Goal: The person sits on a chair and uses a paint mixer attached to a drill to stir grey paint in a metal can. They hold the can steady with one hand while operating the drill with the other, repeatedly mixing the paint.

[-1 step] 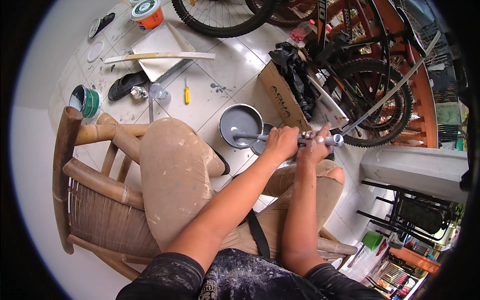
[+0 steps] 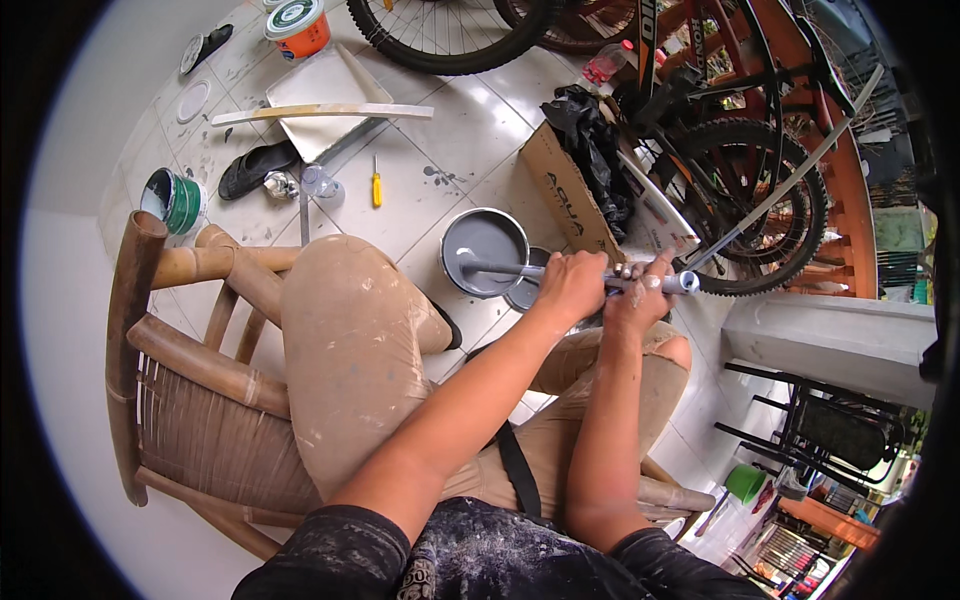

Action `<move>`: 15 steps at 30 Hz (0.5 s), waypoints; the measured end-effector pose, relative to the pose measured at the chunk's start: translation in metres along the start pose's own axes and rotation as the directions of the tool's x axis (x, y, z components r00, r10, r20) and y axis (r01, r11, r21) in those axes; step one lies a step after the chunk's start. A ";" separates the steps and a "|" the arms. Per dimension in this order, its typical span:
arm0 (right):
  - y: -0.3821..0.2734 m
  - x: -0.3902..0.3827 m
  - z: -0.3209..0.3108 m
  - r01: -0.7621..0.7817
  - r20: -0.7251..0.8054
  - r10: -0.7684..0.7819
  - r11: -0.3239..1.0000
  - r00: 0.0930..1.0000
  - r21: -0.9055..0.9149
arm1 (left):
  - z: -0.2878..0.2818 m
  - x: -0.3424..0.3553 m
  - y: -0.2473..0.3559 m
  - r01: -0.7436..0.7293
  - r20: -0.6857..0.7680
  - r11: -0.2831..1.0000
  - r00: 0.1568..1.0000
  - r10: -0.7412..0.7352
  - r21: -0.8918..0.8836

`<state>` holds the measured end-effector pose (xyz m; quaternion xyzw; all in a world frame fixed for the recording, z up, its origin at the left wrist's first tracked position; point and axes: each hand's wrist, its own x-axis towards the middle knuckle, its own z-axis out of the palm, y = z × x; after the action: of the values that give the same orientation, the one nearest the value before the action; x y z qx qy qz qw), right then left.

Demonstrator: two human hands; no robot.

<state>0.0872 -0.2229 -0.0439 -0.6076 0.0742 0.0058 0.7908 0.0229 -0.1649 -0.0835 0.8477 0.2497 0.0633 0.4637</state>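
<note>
A paint-smeared grey pipe [image 2: 510, 269] slants almost level from a bucket [image 2: 445, 262] of grey paint [image 2: 487, 240] toward the right. Its left end dips into the paint; its hollow right end sticks out past my right hand. My left hand [image 2: 572, 287] is closed around the pipe, nearer to the bucket. Farther along, my right hand [image 2: 633, 305] grips it too, fingers spotted with pale paint. Just right of the bucket sits a second round grey-coated container or lid [image 2: 524, 293], partly hidden beneath the pipe.
A cardboard box [image 2: 570, 195] with black plastic [image 2: 590, 150] stands beyond my hands, before bicycles [image 2: 745, 170]. On the tiles lie a yellow screwdriver [image 2: 376, 190], a white tray [image 2: 315, 85] under a strip [image 2: 320, 111], a sandal [image 2: 255, 172] and a green can [image 2: 185, 205]. I sit on a bamboo chair [image 2: 205, 365].
The pipe's hollow end and both hands have shifted slightly to the right. Both hands keep hold of the pipe, and its other end stays in the paint.
</note>
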 end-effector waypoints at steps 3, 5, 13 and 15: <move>-0.032 0.005 0.005 0.058 0.139 -0.068 0.995 0.988 0.075 | -0.016 0.008 0.026 -0.106 -0.086 0.994 0.991 0.102 -0.038; -0.039 0.001 0.005 0.133 0.156 -0.138 0.990 0.978 0.041 | -0.020 0.010 0.032 -0.134 -0.097 0.990 0.987 0.130 -0.036; 0.032 -0.014 0.007 0.135 0.216 -0.101 0.979 0.971 -0.152 | 0.002 0.011 -0.028 0.080 0.060 0.990 0.996 -0.073 -0.114; 0.037 -0.012 0.008 0.069 0.183 -0.056 0.995 0.982 -0.069 | 0.003 0.010 -0.030 0.087 0.077 0.994 0.994 -0.081 -0.073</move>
<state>0.0725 -0.2051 -0.0757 -0.6358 -0.0174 0.0390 0.7707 0.0216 -0.1486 -0.1108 0.8199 0.2653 0.0219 0.5069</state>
